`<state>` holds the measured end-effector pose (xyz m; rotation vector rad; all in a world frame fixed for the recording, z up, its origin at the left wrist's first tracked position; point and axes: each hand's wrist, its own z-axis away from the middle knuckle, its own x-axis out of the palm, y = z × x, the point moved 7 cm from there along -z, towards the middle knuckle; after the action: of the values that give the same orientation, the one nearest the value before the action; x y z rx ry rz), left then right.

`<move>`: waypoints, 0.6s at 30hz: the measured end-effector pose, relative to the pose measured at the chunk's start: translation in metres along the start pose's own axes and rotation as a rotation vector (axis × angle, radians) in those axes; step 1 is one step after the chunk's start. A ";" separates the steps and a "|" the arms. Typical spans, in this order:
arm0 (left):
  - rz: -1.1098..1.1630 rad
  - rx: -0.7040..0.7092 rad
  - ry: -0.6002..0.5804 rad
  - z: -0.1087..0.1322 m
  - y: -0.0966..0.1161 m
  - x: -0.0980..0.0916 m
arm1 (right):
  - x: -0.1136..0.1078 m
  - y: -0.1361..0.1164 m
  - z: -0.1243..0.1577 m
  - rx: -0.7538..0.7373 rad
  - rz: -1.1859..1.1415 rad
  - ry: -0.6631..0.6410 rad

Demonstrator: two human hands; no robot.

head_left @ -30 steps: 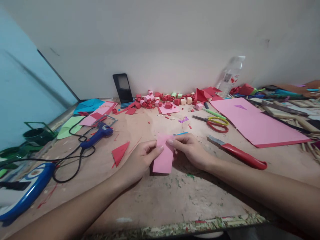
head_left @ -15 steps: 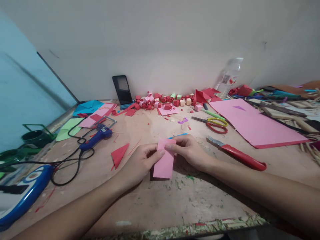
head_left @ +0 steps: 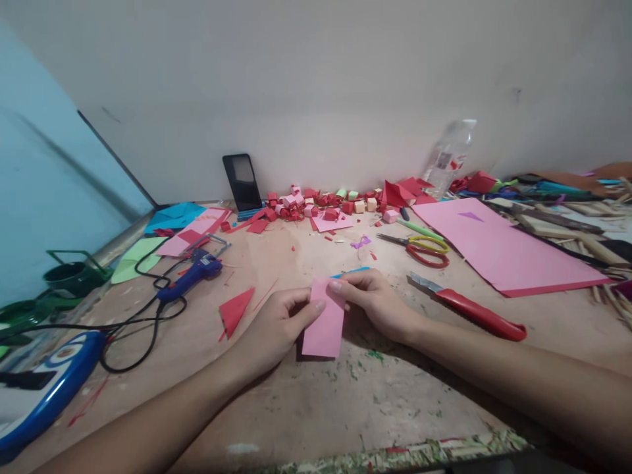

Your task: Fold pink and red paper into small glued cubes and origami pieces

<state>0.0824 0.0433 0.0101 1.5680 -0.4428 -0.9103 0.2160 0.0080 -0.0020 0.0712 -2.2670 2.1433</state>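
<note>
A narrow pink paper strip (head_left: 324, 332) is held between both hands, just above the middle of the worktable (head_left: 276, 408). My left hand (head_left: 284, 319) pinches its left edge with the thumb on top. At the strip's upper right, my right hand (head_left: 378, 303) grips it the same way, thumb in front and fingers behind. A thin blue piece (head_left: 351, 272) shows just beyond the right fingers; whether it touches them I cannot tell. Left of my left hand lies a red paper triangle (head_left: 236, 311).
Right of my hands lie a red-handled utility knife (head_left: 474, 311) and scissors (head_left: 427, 249). Pink sheets (head_left: 508, 250) spread beyond them. A blue glue gun (head_left: 190, 276) with its cord lies left. Small paper cubes (head_left: 309, 205), a phone (head_left: 241, 182) and a bottle (head_left: 450, 158) line the wall.
The view has shifted very slightly, so everything sits a little lower. The upper end of the pink strip looks flatter between the fingers; both hands keep their grip.
</note>
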 end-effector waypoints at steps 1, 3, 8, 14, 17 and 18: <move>0.005 0.006 0.003 0.000 0.000 0.000 | 0.001 0.000 0.000 0.011 -0.008 -0.009; 0.013 0.016 0.012 0.000 -0.001 -0.001 | 0.003 0.000 0.001 0.035 -0.030 -0.023; -0.015 0.013 0.013 0.000 -0.001 -0.001 | 0.000 0.002 0.001 0.047 -0.026 0.042; 0.070 0.004 0.032 -0.001 0.000 -0.002 | 0.004 0.006 0.001 0.071 0.059 -0.033; 0.066 0.016 0.058 -0.001 0.000 -0.004 | 0.006 0.005 0.002 0.061 0.077 -0.071; 0.058 0.026 0.071 -0.001 0.000 -0.005 | 0.007 0.005 0.002 0.064 0.069 -0.080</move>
<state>0.0799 0.0480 0.0113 1.5976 -0.4490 -0.8048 0.2090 0.0062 -0.0071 0.0831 -2.2753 2.2879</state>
